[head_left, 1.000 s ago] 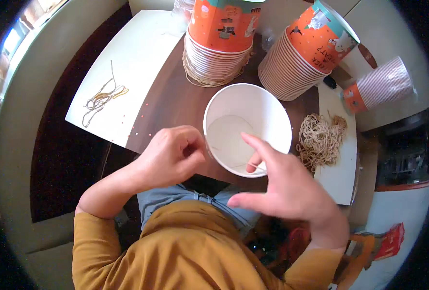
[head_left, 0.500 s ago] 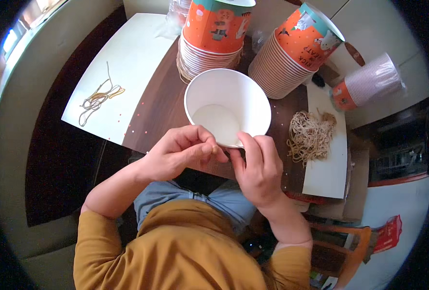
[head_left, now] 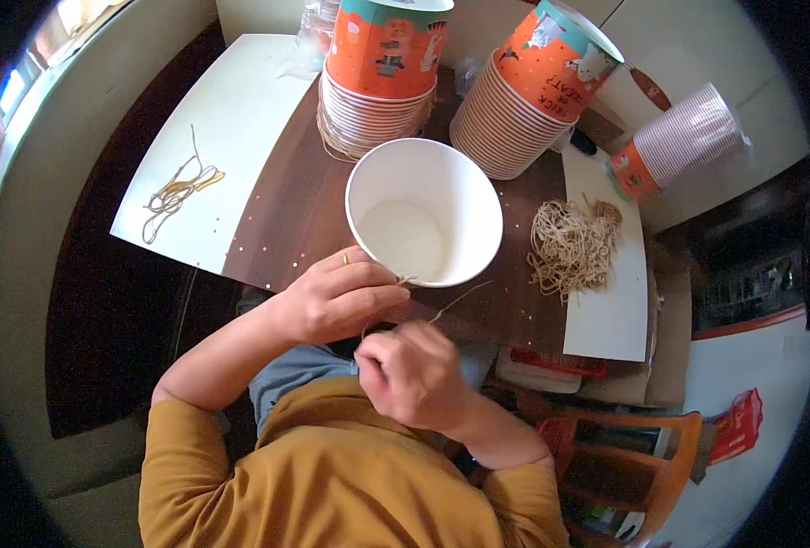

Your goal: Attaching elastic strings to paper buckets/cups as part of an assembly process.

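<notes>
A white paper bucket [head_left: 471, 215] stands in front of me at the table's near edge, its open mouth tilted toward me and its inside bare. At its near rim my left hand [head_left: 339, 297] is closed, a bit of twine [head_left: 407, 279] showing at its fingertips. Lower and closer to my body, my right hand [head_left: 416, 373] is curled into a fist, slightly blurred. A thin strand of twine [head_left: 460, 300] sticks out past that fist toward the right. The fingers hide how the twine runs between the two hands.
Behind the bucket stand two stacks of orange patterned paper buckets, one left [head_left: 382, 73] and one right [head_left: 524, 105]. A tangled heap of twine [head_left: 569, 247] lies right, several loose strands [head_left: 181, 192] left. A wrapped bucket stack [head_left: 679, 146] lies far right; a wooden chair [head_left: 679, 457] is below.
My right hand has left the bucket's rim and come down toward my body, with a twine strand now visible. My left hand has turned palm-down at the rim. The view has shifted slightly.
</notes>
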Tool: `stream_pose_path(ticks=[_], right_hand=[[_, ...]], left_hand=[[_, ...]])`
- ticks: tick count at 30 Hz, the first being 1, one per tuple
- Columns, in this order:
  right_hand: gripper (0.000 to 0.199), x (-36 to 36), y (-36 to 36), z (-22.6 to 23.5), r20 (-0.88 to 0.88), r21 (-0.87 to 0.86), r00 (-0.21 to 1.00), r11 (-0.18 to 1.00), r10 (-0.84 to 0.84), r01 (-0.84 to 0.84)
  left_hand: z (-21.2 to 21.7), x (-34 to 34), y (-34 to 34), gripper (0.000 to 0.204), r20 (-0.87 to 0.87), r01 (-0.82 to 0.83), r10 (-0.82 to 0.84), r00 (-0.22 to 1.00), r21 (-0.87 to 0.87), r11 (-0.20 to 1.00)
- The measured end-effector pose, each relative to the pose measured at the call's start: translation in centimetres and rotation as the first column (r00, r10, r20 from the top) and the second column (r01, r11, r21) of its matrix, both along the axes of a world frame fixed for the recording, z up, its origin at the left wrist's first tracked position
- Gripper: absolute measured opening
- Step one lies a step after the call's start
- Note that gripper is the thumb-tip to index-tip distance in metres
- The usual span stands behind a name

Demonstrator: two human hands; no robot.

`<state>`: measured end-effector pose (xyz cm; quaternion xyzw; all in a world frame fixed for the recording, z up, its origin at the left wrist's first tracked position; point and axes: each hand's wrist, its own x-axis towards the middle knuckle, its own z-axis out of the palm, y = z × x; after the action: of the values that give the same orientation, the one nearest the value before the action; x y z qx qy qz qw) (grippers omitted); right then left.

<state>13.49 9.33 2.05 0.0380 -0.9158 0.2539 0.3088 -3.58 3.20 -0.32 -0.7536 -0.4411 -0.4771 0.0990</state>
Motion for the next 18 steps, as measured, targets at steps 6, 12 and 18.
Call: stream_pose_path(ticks=[6, 12, 18], right_hand=[[0.027, 0.4, 4.6, 4.7, 0.003, 0.273, 0.947, 0.911, -0.32, 0.307], [0.018, -1.2, 5.0, 3.2, -0.038, 0.427, 0.992, 0.895, -0.123, 0.127], [0.018, 0.2, 1.5, -0.5, -0.148, 0.262, 0.973, 0.942, -0.176, 0.21]], left_hand=[[0.4, -0.7, -0.7, 0.028, -0.038, 0.004, -0.004, 0.999, -0.013, 1.0], [1.2, -0.6, -1.6, 0.026, -0.065, -0.052, 0.05, 0.997, -0.039, 0.998], [0.2, 1.4, -3.4, 0.024, -0.075, -0.34, 0.345, 0.935, 0.071, 0.938]])
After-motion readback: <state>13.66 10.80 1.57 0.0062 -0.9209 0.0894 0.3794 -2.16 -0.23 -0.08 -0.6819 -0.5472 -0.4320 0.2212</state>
